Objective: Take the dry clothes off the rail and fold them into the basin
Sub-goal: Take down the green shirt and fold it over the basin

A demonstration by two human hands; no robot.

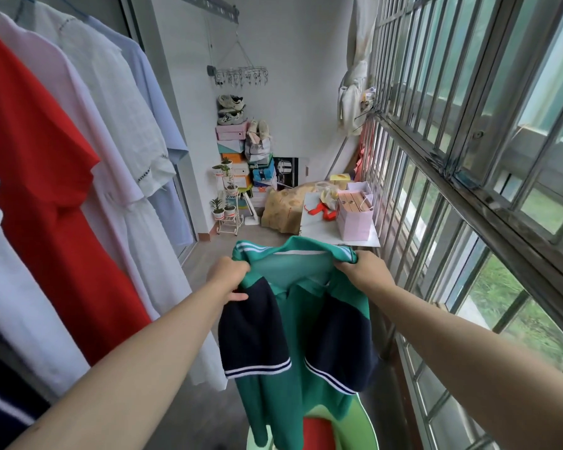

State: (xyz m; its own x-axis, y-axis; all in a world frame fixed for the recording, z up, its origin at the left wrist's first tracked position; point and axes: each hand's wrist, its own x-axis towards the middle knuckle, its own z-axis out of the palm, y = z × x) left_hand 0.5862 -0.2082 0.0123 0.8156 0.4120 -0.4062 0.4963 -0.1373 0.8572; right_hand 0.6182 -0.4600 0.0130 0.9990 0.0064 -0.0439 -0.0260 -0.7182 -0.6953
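Room: narrow balcony with a grey floor (215,254) and a white end wall beyond the shirt.
Held up: a green polo shirt (293,319) of soft knit with navy short sleeves, white stripes at the cuffs and collar. It is spread in mid-air and its lower part hangs down in front of the basin.
Left grip: the left hand (229,274) bunches cloth at the shirt's left shoulder, thumb lying on top of the navy sleeve. The other fingers are hidden in the fabric.
Right grip: the right hand (361,269) clutches the shirt's right shoulder beside the collar, fingertips buried in the cloth.
Below: a bright green plastic basin (366,427) with a rounded rim sits under the shirt. It is mostly covered by the shirt and cut off at the bottom edge.
Inside it: a red thing (319,433) shows only as a patch, too little to tell what it is.
Left of the shirt: hanging clothes in a row are a red top (46,190), a pale pink garment (78,125), a white textured dress (121,125) with openwork trim and a pale blue shirt (163,102). Their tops are cut off by the frame.
Right of the shirt: shiny metal window bars (468,157) with blurred greenery behind.
Beyond the shirt: a flat white table (316,227), its near edge hidden by the collar, carries a pink paper bag (355,219).
Far beyond the shirt: stacked shoe boxes (238,147) stand at the end wall, their print too small to read. A thin wire plant stand (228,203) holds small pots.
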